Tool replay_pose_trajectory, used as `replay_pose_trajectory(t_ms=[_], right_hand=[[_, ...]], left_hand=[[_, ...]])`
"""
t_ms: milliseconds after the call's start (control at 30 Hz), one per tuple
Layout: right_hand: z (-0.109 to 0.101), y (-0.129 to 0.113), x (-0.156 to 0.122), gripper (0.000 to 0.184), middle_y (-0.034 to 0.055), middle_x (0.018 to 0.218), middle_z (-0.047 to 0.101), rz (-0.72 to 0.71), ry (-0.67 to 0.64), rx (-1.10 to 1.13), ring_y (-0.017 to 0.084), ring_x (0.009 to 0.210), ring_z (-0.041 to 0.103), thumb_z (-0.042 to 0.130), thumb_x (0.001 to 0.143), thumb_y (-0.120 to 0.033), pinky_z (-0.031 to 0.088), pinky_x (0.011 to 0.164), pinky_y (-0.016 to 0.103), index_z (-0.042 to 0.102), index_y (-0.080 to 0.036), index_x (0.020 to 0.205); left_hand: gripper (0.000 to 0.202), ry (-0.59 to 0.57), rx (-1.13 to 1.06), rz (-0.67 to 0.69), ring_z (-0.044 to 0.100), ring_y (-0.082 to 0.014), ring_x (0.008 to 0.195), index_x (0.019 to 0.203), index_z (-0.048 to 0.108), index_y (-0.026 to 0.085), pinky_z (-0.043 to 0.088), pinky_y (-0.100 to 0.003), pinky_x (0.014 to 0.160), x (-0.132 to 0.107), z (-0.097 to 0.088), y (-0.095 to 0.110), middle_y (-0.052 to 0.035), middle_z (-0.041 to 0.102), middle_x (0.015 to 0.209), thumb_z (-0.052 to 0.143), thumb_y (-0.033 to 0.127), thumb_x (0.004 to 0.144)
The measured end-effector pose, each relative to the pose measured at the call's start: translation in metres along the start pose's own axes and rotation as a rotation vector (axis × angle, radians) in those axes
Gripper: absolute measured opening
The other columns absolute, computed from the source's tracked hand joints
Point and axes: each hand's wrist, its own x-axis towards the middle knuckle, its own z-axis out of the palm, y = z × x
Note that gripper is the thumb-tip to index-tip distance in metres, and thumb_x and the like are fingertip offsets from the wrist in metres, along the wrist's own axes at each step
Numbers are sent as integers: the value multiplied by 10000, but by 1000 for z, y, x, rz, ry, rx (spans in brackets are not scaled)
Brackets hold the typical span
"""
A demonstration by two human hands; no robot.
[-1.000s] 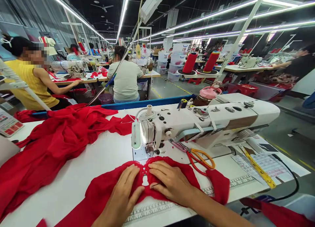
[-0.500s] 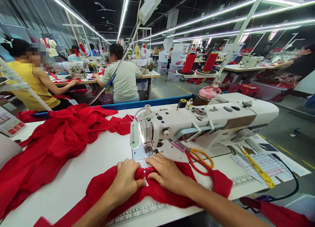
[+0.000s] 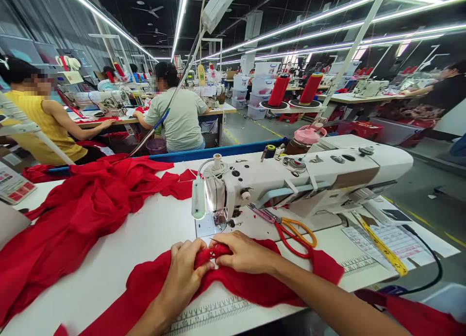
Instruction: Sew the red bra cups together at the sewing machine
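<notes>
Both hands have drawn together since a second ago, when they lay flat and spread on the cloth. The left hand (image 3: pixel 185 273) and the right hand (image 3: pixel 242 252) now have the red fabric piece (image 3: pixel 262 287) gathered into a bunch between them. The left hand is curled tight around a fold of it, thumb pressed on top. The right hand pinches the same bunch from the right with fingertips and thumb (the lacy edge seen earlier is now crumpled up inside the grasp).

The fabric piece lies at the near edge of the white table (image 3: pixel 153 234), just in front of the needle end of the sewing machine (image 3: pixel 309 173). It spreads to the left and right of the hands, partly over a printed ruler (image 3: pixel 214 314) along the table's near edge.

Orange-handled scissors (image 3: pixel 295 232) lie on the machine bed, right of the right hand and close by the fabric's right end. A yellow measuring tape (image 3: pixel 382 246) lies farther right on paper sheets. A large heap of red cloth (image 3: pixel 83 210) covers the left part of the table, apart from the held piece.

Beyond the machine stands a pink-lidded jar (image 3: pixel 307 134), and farther off are two red thread cones (image 3: pixel 279 91). At far tables, a person in a yellow top (image 3: pixel 43 127) and a person in a pale shirt (image 3: pixel 182 120) sit at their own machines.
</notes>
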Motion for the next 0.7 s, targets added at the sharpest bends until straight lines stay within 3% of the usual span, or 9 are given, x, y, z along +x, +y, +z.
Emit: replay_pose_trajectory(t_ms=[67, 233, 333, 400, 500, 600, 700], right_hand=[[4, -2, 1, 78, -34, 773, 639, 28, 37, -57, 154, 731, 565, 686, 838, -223, 320, 607, 239, 625, -218, 887], [15, -7, -6, 77, 65, 930, 689, 83, 194, -219, 241, 898, 627, 670, 882, -181, 439, 739, 319, 633, -189, 949], [22, -5, -15, 172, 128, 1152, 680, 40, 311, -273, 288, 1130, 593, 630, 923, -160, 507, 844, 375, 625, -178, 1094], [26, -1, -20, 215, 106, 1214, 679, -124, 435, -280, 253, 1198, 575, 547, 960, -121, 531, 896, 359, 618, -191, 1151], [33, 9, -22, 241, 55, 1134, 722, -381, 493, -249, 188, 1132, 625, 461, 990, -98, 554, 920, 310, 658, -199, 1086], [37, 21, -19, 165, 62, 1169, 728, -399, 413, -221, 201, 1141, 642, 607, 979, -263, 565, 946, 319, 672, -183, 1108], [36, 29, -20, 355, 82, 1266, 704, -363, 362, -237, 251, 1224, 614, 709, 916, -413, 559, 987, 376, 664, -174, 1175]], left_hand=[[95, 44, 19, 33, 593, -255, 913, 971, 610, 250, 451, -411, 862, -2, 4, -5, -11, 688, 941, 664, 276, 897], [427, 200, 110, 137, 597, -304, 1026, 1286, 574, 239, 414, -525, 956, -9, 14, -16, -79, 684, 1091, 704, 276, 881], [320, 447, 277, 353, 562, -350, 1162, 1237, 619, 217, 437, -527, 958, -11, 21, -19, -151, 626, 1283, 664, 238, 921], [190, 515, 329, 560, 610, -290, 1114, 1115, 659, 194, 491, -449, 941, -11, 23, -17, -127, 670, 1206, 578, 127, 957], [194, 403, 284, 692, 666, -199, 989, 1001, 656, 170, 558, -334, 895, -8, 20, -11, -62, 716, 1011, 486, 75, 989], [194, 301, 252, 664, 672, -167, 920, 973, 641, 163, 594, -275, 808, -7, 13, -9, -64, 697, 994, 457, 119, 1013], [196, 251, 225, 630, 679, -189, 992, 964, 629, 172, 612, -311, 861, -9, 8, -13, -85, 689, 1062, 444, 139, 1020]])
